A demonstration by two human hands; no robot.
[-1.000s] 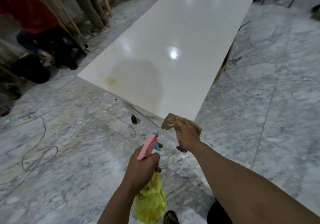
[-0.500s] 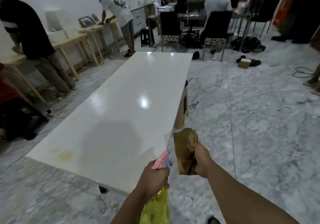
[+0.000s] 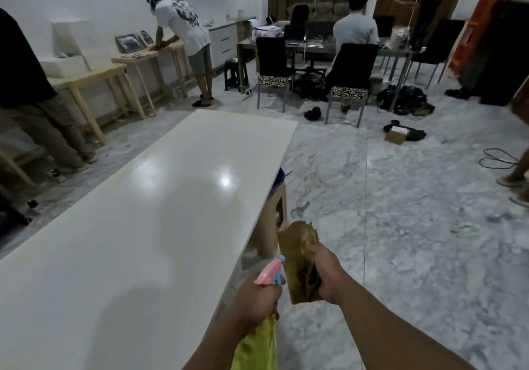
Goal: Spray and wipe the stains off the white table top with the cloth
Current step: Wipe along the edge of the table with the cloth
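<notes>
Pink-triggered and yellow-bodied, the spray bottle (image 3: 264,306) sits in the left hand (image 3: 254,301), fingers wrapped round its neck, nozzle aimed forward just off the tabletop's (image 3: 137,226) near right edge (likely readied for spraying). Beside it, the right hand (image 3: 325,273) clutches a limp, crumpled tan cloth (image 3: 297,255), also off that edge. Glossy white, the tabletop shows no stain in this stretch.
</notes>
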